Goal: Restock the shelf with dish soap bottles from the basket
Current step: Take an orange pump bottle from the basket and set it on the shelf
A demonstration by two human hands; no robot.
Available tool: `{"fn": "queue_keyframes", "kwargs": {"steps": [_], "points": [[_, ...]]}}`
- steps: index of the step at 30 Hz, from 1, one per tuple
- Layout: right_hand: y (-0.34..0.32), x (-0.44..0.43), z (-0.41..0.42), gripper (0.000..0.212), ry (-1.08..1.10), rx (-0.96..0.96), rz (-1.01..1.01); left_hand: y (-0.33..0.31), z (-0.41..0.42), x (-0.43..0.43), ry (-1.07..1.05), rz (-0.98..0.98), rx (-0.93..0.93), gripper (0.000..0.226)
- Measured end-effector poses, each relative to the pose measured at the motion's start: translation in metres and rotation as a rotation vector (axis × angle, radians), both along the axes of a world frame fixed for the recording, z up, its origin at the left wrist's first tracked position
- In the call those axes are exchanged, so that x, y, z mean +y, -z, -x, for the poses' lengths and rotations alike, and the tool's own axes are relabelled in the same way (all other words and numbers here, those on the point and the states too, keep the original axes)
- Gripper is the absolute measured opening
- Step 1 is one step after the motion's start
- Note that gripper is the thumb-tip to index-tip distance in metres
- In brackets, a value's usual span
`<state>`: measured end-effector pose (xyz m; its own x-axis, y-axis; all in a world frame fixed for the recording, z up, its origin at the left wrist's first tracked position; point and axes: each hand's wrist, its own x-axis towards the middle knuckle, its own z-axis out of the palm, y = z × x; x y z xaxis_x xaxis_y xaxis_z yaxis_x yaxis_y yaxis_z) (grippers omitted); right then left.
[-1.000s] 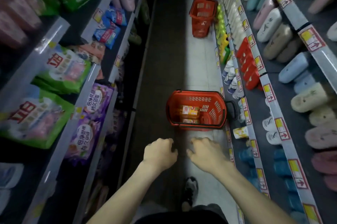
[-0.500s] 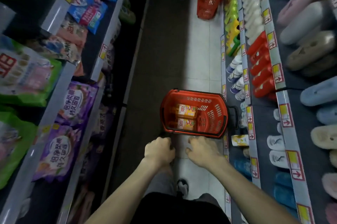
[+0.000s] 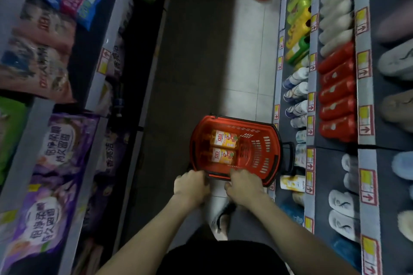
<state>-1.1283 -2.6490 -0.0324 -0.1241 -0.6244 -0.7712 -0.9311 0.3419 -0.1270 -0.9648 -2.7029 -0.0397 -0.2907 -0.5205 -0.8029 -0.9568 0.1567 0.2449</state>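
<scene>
Dish soap bottles [image 3: 223, 139], two orange-labelled ones, lie side by side on the bottom of the red basket [image 3: 263, 158], toward its left wall. The basket stands on the aisle floor. The left hand [image 3: 191, 186] and right hand [image 3: 244, 185] are both at the basket's near rim with fingers curled. Whether they have closed round the rim or only touch it cannot be told. Pulling or lifting from this one edge would likely tip the basket, and the loose bottles could slide or roll to its far wall. On the basket's right, its black handle [image 3: 290, 156] pokes toward the shelf [image 3: 276, 115], where it may catch. A yellow bottle [image 3: 290, 183] lying just beside the basket's near right corner could get knocked. A shoe [image 3: 221, 218] behind the basket is close enough to be bumped.
</scene>
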Motion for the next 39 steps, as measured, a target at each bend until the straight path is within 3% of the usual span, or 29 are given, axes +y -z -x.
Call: {"fn": "queue_keyframes", "kwargs": {"steps": [7,17,28,33,39], "points": [[0.059,-0.023,0.049,0.031,-0.053,-0.030,-0.082,0.059,0.036,-0.025,-0.022,-0.040,-0.081,0.036],[0.155,-0.051,0.118,0.033,-0.126,-0.058,-0.110,0.157,0.077,-0.037,-0.228,-0.060,-0.160,0.037],[0.313,-0.073,0.162,0.032,-0.137,-0.055,-0.237,0.317,0.107,-0.051,-0.255,-0.059,-0.027,0.037],[0.389,-0.083,0.171,0.012,0.144,-0.172,-0.236,0.394,0.114,-0.071,-0.325,-0.077,0.032,0.039],[0.466,-0.108,0.167,0.021,0.787,-0.241,-0.230,0.469,0.125,-0.087,-0.423,-0.075,0.061,0.051]]}}
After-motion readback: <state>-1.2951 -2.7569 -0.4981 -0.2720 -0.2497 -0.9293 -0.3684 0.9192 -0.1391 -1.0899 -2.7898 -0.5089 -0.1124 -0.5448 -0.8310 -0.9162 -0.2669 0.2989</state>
